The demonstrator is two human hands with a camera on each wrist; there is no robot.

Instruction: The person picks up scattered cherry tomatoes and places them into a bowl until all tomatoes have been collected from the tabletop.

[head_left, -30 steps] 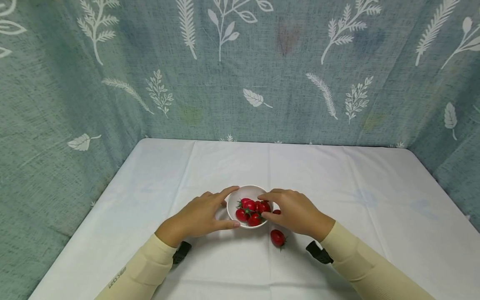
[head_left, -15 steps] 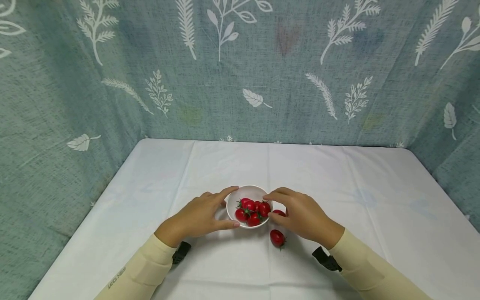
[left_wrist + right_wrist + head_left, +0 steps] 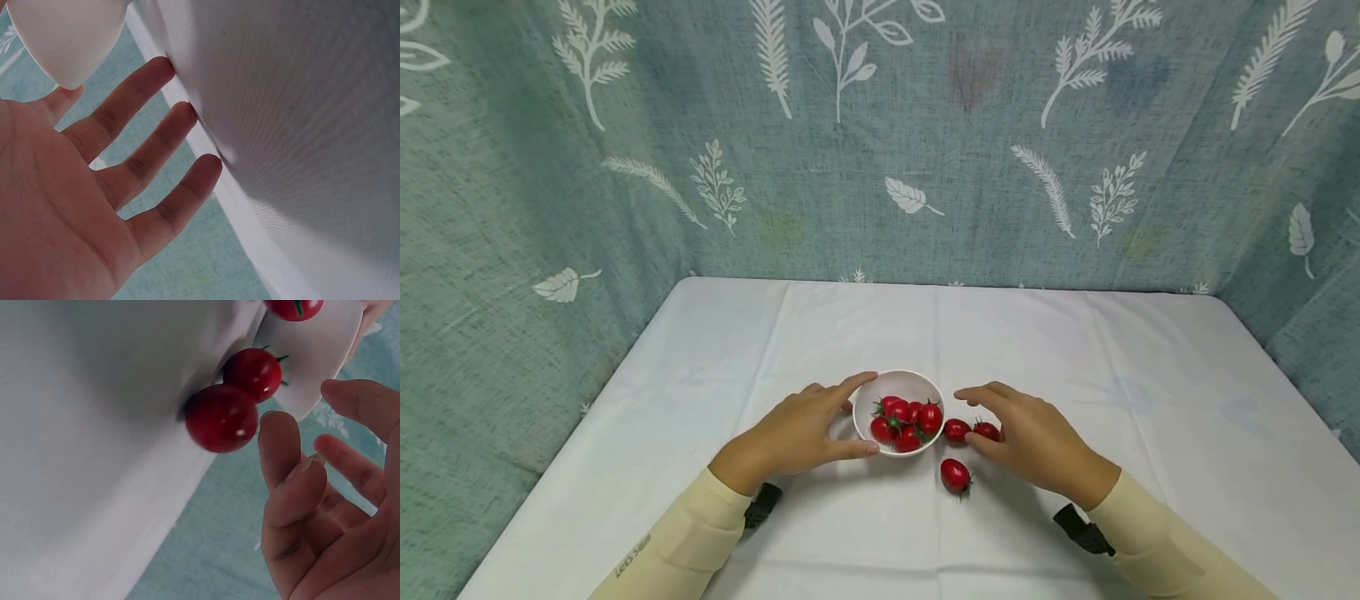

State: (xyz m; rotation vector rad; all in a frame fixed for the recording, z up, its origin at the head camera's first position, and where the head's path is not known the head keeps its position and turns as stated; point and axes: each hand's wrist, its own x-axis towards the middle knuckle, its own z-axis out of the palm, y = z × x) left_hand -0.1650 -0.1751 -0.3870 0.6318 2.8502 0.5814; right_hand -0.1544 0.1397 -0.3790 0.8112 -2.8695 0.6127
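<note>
A small white bowl [image 3: 910, 385] holds several red cherry tomatoes [image 3: 907, 439] with green stems. My left hand [image 3: 801, 429] holds the bowl from its left side, thumb and index finger spread along its rim. In the left wrist view, the other fingers [image 3: 153, 140] stretch straight below the bowl toward the white cloth. To the bowl's right, my right hand [image 3: 1037, 433] is over the cloth with loosely bent fingers and nothing in them. Close by its thumb lie two tomatoes, a near-side one [image 3: 957, 430] and another [image 3: 987, 431] partly hidden. A third tomato [image 3: 955, 476] lies in front.
A white cloth [image 3: 820, 325] with fold creases covers the table. Green-blue curtains [image 3: 850, 200] with white leaf prints hang behind it and at both sides. Black straps [image 3: 763, 505] sit at both wrists.
My right hand has moved from over the bowl's tomatoes to the right, and its fingers have spread apart. Two tomatoes beside the bowl now show more. The left hand and bowl stay put.
</note>
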